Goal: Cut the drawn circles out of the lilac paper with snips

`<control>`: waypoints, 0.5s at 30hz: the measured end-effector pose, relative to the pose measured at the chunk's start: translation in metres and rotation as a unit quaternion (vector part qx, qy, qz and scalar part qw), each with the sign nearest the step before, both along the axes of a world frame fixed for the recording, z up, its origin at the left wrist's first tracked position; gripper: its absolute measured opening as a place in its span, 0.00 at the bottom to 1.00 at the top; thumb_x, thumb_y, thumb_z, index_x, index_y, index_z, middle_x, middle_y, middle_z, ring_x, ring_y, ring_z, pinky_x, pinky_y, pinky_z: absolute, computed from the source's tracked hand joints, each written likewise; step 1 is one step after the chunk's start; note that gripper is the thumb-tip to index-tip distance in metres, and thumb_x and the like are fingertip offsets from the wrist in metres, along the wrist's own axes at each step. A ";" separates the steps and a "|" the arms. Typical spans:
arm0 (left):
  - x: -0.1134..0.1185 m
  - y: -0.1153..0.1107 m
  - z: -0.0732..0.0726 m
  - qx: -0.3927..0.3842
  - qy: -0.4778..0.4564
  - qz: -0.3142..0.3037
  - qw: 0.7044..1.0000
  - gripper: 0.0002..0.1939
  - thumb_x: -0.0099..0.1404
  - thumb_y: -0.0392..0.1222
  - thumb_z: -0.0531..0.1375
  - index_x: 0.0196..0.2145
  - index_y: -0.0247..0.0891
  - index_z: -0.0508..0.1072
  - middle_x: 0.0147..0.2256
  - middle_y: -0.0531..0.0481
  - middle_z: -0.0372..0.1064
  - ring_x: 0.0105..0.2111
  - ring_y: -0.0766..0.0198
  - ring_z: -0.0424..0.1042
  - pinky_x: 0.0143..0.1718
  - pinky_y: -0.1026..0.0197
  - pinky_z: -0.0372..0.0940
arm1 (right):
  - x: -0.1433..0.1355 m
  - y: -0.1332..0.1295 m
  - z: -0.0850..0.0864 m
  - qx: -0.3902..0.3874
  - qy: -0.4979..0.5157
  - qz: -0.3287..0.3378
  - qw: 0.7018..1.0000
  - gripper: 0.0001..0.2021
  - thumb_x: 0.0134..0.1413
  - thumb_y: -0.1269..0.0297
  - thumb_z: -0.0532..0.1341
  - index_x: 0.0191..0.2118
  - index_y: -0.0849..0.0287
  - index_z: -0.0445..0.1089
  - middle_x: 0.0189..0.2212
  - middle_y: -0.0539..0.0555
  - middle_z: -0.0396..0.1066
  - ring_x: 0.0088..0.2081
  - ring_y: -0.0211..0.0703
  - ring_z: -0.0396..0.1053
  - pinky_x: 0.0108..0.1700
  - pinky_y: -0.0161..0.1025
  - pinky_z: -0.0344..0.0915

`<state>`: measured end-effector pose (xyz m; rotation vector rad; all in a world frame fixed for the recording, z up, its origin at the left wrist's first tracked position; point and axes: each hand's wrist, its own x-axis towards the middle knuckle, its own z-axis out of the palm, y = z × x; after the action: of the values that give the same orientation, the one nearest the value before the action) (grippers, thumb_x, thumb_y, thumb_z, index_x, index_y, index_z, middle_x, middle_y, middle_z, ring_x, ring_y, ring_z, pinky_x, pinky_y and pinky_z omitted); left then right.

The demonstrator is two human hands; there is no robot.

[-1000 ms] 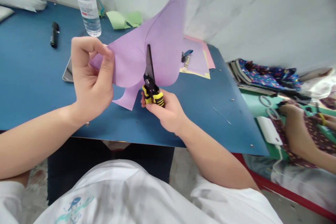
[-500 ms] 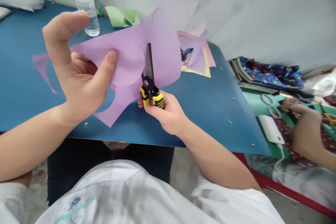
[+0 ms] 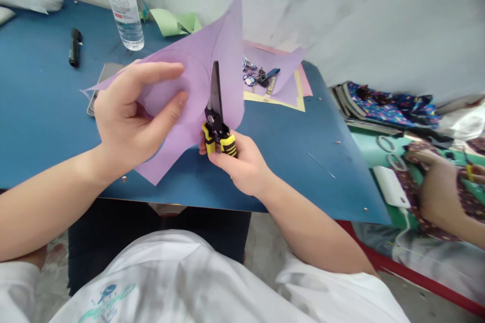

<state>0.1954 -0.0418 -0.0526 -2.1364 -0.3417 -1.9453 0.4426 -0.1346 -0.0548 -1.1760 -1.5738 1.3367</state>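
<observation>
"Purple sheet: where was it?"

"Raised above the blue table, in front of the body. Top right corner bent upward, faint drawn curve visible."

"Grips?"

"Scissors were clasped by the handles in the right hand; one dark blade was seen in front of the sheet. At the left hand, thumb and forefinger tips were parted; whether the sheet was pinched by hidden fingers could not be told."

"Risks?"

"A cut off the curve, judged likeliest if the sheet was let sag or twist. Tearing, if it was pulled against the blade. A nick too, left fingertips being held near it."

"Edges, room?"

"The sheet's lowest corner was seen near the table's front edge. Rightward, blue top was shown, thin rod on it. Farther out, movement was bounded by stacked papers, bottle and wall."
</observation>
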 end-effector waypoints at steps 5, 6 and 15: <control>0.002 0.013 -0.005 0.042 0.005 0.018 0.999 0.36 0.78 0.68 0.66 0.71 0.41 0.79 0.58 0.48 0.87 0.52 0.53 0.90 0.48 0.50 0.90 | -0.002 0.000 0.004 -0.023 0.015 -0.002 1.000 0.06 0.54 0.58 0.70 0.38 0.50 0.77 0.34 0.49 0.77 0.46 0.54 0.78 0.54 0.53 0.75; 0.002 0.017 -0.006 0.056 0.005 0.021 0.998 0.39 0.78 0.71 0.64 0.71 0.40 0.79 0.59 0.47 0.86 0.52 0.52 0.90 0.48 0.49 0.90 | -0.002 -0.001 0.004 -0.026 0.019 -0.003 0.999 0.06 0.54 0.58 0.70 0.38 0.51 0.77 0.35 0.50 0.78 0.46 0.54 0.78 0.55 0.53 0.75; 0.000 0.004 -0.004 0.035 0.033 0.028 0.998 0.41 0.79 0.72 0.62 0.75 0.41 0.75 0.62 0.46 0.84 0.56 0.50 0.89 0.51 0.44 0.90 | -0.002 -0.001 0.003 -0.045 0.047 -0.007 0.998 0.08 0.51 0.57 0.71 0.38 0.51 0.78 0.37 0.50 0.80 0.45 0.53 0.78 0.54 0.53 0.74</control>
<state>0.1951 -0.0373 -0.0566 -2.1187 -0.3138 -1.8234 0.4410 -0.1358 -0.0518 -1.1586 -1.4493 1.4464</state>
